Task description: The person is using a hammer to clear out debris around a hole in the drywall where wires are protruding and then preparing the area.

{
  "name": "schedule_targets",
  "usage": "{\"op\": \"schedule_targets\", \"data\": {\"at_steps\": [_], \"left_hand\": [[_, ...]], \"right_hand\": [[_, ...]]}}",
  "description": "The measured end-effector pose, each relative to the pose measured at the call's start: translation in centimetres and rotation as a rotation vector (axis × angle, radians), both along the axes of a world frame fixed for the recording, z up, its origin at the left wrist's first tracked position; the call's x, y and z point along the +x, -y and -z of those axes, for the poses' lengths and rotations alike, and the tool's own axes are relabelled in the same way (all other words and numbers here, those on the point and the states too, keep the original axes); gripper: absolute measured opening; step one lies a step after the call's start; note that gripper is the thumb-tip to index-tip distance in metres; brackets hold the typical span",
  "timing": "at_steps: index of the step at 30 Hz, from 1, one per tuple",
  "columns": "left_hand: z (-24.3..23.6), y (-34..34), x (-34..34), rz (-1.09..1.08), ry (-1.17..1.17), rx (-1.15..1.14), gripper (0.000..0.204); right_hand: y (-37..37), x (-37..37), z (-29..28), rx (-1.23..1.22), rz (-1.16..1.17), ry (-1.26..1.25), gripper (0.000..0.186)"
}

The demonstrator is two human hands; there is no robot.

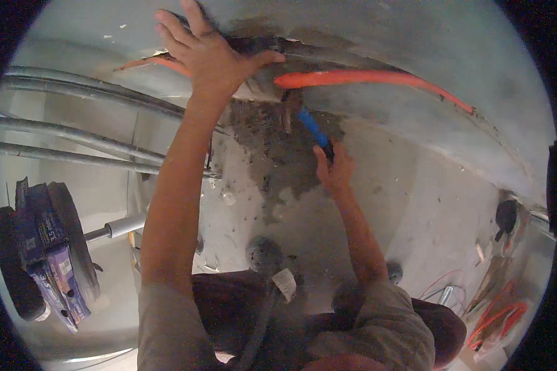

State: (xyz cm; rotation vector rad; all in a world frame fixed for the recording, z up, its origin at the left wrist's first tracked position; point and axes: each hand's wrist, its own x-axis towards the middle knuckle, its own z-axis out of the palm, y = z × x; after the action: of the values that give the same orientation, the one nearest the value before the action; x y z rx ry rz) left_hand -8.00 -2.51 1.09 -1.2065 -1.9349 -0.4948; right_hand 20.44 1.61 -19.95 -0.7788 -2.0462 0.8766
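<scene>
My left hand (213, 65) is pressed against the grey wall (414, 31) with its fingers spread, and nothing is in it. Below and to the right of it, my right hand (336, 166) grips the black end of a blue-handled hammer (314, 127). The hammer's head is blurred and lies near the broken opening at the wall's foot. A bright orange corrugated conduit (359, 78) runs along a chased groove right of that opening. Another stretch of orange conduit (172, 64) shows left of my left wrist, partly hidden by it.
Several grey metal pipes (74, 133) reach in from the left toward my left forearm. Purple-and-blue boxes (56, 272) sit at the lower left. Dark damp rubble and dust (260, 142) cover the floor before the wall. Orange tubing (498, 321) lies coiled at the lower right.
</scene>
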Motion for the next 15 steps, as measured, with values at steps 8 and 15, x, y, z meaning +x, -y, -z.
{"op": "schedule_targets", "data": {"at_steps": [8,15], "left_hand": [[-0.9,0.1,1.2,-0.175,0.028,-0.115,0.159],[-0.3,2.3,-1.2,0.102,-0.021,-0.039,0.128]], "right_hand": [[-0.6,-0.2,-1.4,-0.031,-0.072,0.059,0.037],[-0.2,-2.5,-2.1,0.188,-0.057,0.067,0.036]]}}
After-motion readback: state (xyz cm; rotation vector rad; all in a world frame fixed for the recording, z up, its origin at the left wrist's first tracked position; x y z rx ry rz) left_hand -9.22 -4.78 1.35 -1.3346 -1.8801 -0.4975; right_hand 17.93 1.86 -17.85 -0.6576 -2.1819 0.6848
